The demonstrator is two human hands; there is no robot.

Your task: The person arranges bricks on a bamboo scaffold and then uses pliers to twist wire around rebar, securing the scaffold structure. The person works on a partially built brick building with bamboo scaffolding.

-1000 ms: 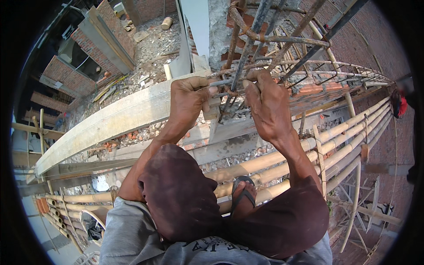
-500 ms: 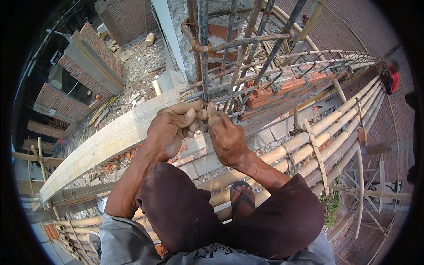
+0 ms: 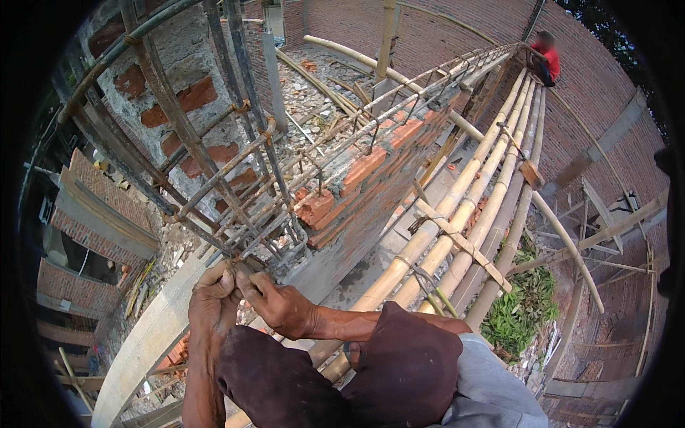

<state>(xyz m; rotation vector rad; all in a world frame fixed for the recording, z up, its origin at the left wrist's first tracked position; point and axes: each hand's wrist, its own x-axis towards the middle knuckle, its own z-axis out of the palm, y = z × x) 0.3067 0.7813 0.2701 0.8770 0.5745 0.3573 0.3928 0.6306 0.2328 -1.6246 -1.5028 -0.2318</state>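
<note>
1. Left hand [image 3: 212, 296]: curled, fingertips drawn together at the bar joint [image 3: 234, 258]; what they pinch is too small to tell.
2. Right hand [image 3: 285, 310]: fingertips at that joint, touching or just beside the left's; I cannot tell whether they grip.
3. The joint sits at the foot of the rusty rebar cage [image 3: 175, 114]. The view has swung right, yet both hands remain there, so attention seems unmoved.
4. Beyond: brick wall [image 3: 378, 171], bamboo poles [image 3: 457, 235], and a red-shirted person [image 3: 548, 63], now shown more fully.
</note>
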